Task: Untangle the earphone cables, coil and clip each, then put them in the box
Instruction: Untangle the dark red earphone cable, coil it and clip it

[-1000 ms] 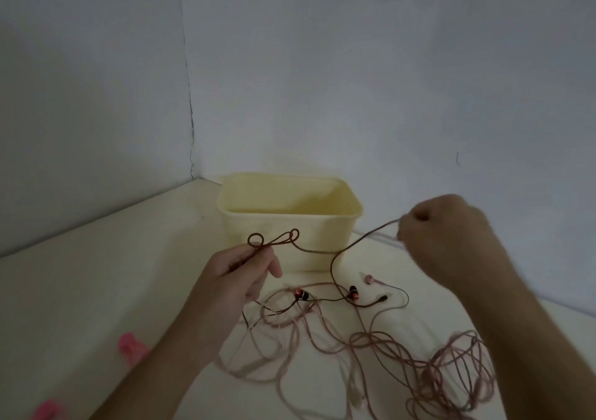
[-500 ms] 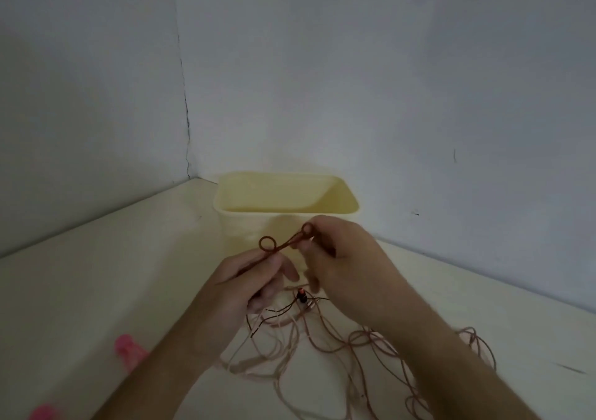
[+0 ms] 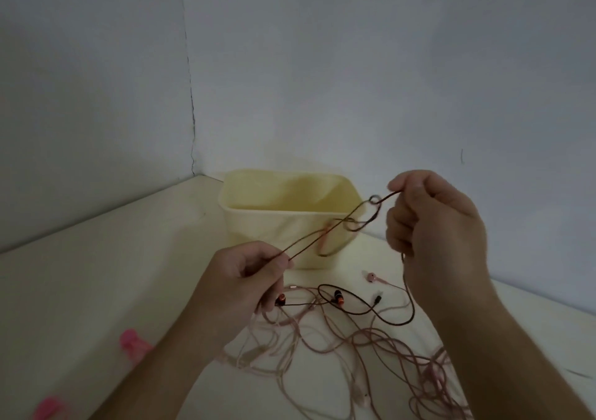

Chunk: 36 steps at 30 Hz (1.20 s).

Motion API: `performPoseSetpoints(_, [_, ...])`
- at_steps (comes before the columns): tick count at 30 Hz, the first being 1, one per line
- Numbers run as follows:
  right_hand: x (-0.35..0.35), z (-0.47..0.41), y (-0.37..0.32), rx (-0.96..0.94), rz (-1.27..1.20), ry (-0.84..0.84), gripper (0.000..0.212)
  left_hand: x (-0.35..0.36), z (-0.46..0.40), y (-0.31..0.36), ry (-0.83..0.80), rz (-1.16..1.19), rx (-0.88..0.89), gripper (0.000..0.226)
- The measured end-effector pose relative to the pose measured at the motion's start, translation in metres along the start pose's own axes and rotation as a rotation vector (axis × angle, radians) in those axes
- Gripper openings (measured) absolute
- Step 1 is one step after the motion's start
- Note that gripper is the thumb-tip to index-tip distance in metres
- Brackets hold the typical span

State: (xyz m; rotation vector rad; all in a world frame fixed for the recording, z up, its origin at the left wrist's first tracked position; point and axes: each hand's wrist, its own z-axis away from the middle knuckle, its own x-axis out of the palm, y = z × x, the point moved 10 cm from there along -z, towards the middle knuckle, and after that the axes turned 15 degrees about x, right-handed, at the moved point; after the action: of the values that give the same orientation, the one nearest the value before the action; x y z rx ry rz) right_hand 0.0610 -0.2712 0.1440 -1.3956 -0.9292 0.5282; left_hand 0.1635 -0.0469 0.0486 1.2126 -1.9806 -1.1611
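Note:
A dark brown earphone cable (image 3: 329,230) stretches in the air in front of the pale yellow box (image 3: 258,216), with small loops near its upper right end. My left hand (image 3: 248,277) pinches its lower end between thumb and fingers. My right hand (image 3: 432,222) grips the upper end, and the cable hangs down from it to a loop (image 3: 396,318) on the table. Its dark earbuds (image 3: 337,297) with orange tips lie below. A tangle of pink earphone cable (image 3: 354,352) spreads over the table under both hands.
A pink clip (image 3: 132,342) lies on the table at the left, and another pink clip (image 3: 48,411) sits at the lower left edge. A pink earbud (image 3: 371,276) lies right of the box. Grey walls meet in a corner behind the box.
My right hand has pulled up and to the right, away from my left hand, drawing the dark cable out into a long taut stretch. My left hand has dropped slightly.

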Motion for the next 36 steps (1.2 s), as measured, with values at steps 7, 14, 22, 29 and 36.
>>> performPoseSetpoints(7, [0.008,-0.005,0.019,0.077,0.956,0.048,0.026,0.002,0.0,0.0,0.0,0.039,-0.005,0.023])
performPoseSetpoints(14, [0.09,0.042,0.063,-0.09,1.246,-0.588,0.06,0.015,0.002,0.004,-0.08,0.052,0.012,0.019])
performPoseSetpoints(22, [0.057,0.011,0.042,0.141,0.592,-0.347,0.041,0.014,0.005,0.001,-0.101,0.017,-0.035,0.012])
performPoseSetpoints(29, [0.041,0.006,0.006,0.085,-0.04,-0.351,0.034,0.022,0.01,-0.005,-0.18,-0.085,-0.081,0.02])
performPoseSetpoints(36, [0.026,0.006,-0.013,0.017,-0.183,-0.311,0.036,0.025,0.011,0.0,-0.202,-0.032,-0.08,0.012])
